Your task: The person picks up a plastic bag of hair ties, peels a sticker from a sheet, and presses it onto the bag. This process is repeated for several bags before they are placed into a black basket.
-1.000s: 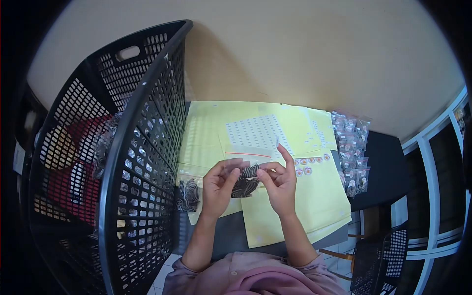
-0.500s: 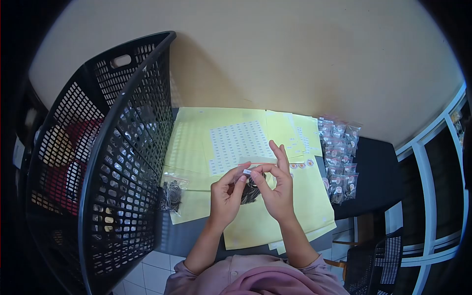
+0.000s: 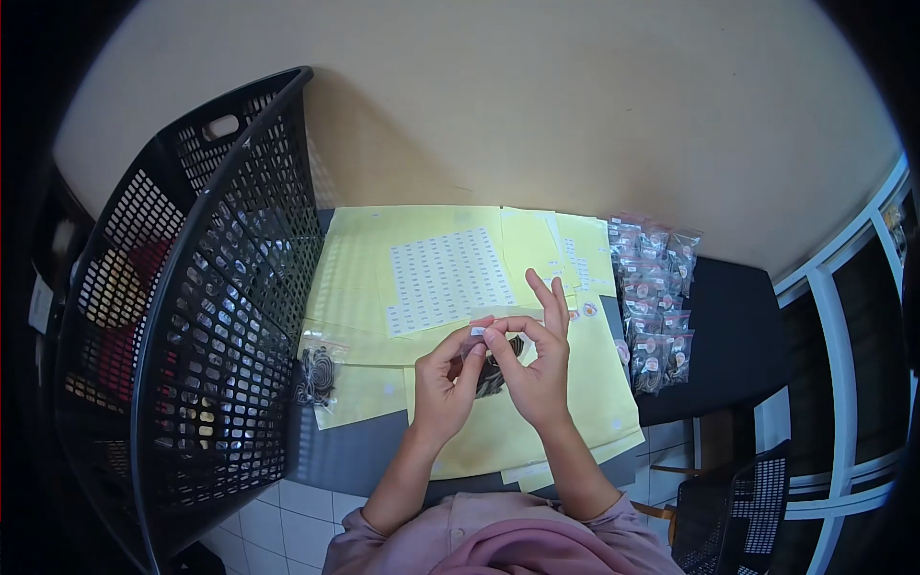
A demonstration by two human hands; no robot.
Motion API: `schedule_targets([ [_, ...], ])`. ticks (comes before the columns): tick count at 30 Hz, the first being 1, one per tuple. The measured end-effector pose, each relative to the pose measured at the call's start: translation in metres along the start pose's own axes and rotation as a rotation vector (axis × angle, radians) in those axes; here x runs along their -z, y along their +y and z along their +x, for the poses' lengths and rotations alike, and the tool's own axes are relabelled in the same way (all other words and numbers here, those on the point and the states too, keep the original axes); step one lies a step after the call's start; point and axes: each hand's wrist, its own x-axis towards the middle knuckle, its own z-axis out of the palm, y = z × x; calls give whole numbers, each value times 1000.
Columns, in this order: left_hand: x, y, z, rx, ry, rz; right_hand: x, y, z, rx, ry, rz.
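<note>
A small clear plastic bag (image 3: pixel 492 380) with dark, coiled contents hangs between my hands, partly hidden behind them. My left hand (image 3: pixel 445 385) pinches its upper left part between thumb and fingers. On the bag's top edge sits a small white label (image 3: pixel 477 332). The thumb of my right hand (image 3: pixel 537 372) presses right beside that label, its index finger bent behind, while the other fingers point up. Beneath both hands lie yellow sheets (image 3: pixel 565 422) and, farther back, a white sheet of small printed labels (image 3: pixel 446 278).
To the left stands a tall black plastic basket (image 3: pixel 216 192). A filled clear bag (image 3: pixel 319 374) lies near it. Rows of labelled filled bags (image 3: pixel 652 307) cover the right side, beside round stickers (image 3: pixel 588 310). Behind the table rises a wall (image 3: pixel 537 115).
The view has shifted slightly, so the table and basket appear farther left. My hands keep their grip on the bag, and my right thumb stays near the label.
</note>
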Motion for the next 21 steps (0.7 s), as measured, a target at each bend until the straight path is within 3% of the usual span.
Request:
schedule_targets([
  [9, -3, 2, -4, -46, -22, 3, 0, -1, -7, 16, 103, -66],
  [16, -2, -3, -8, -17, 23, -70, 0, 0, -12, 6, 174, 66],
  [18, -4, -3, -8, 93, 104, -190, 2, 1, -13, -2, 185, 92],
  [21, -3, -8, -7, 57, 159, -131, 7, 7, -15, 6, 227, 49],
])
